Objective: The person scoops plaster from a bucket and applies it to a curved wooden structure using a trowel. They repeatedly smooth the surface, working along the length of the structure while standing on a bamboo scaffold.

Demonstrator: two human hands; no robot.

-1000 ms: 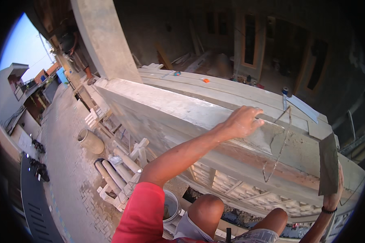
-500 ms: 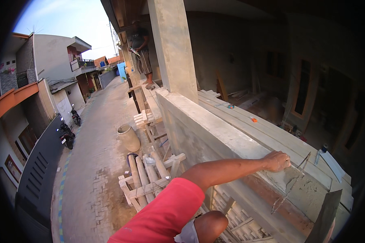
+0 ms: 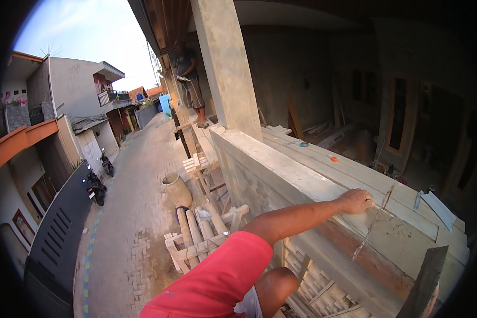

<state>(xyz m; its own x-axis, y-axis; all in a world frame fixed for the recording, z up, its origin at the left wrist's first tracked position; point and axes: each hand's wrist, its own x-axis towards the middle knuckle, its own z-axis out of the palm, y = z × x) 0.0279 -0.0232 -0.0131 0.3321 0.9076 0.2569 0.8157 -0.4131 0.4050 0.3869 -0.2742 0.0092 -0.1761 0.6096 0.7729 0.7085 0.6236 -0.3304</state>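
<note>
My left hand (image 3: 356,201) comes in on a bare forearm from a red sleeve and rests at the top of a grey plastered wall (image 3: 291,170). Its fingers are curled closed against the surface. Whether anything small is inside them is hidden. Just beyond the knuckles, a thin, rough, mortar-crusted strip (image 3: 372,225) slants across the wall top. Past it lies a patch of grey mortar (image 3: 403,241). At the lower right a dark flat board (image 3: 426,278) stands tilted against the wall's edge. My right hand is out of the picture.
A square concrete column (image 3: 225,69) rises from the wall. Wooden scaffolding (image 3: 206,246) and a tall clay-coloured drum (image 3: 177,190) stand below on the street side. Another person (image 3: 188,79) stands on the ledge ahead, holding something. An orange item (image 3: 334,159) lies on the inner ledge.
The whole view has tilted slightly, shifting the street and column. My left hand stays closed at nearly the same spot on the wall.
</note>
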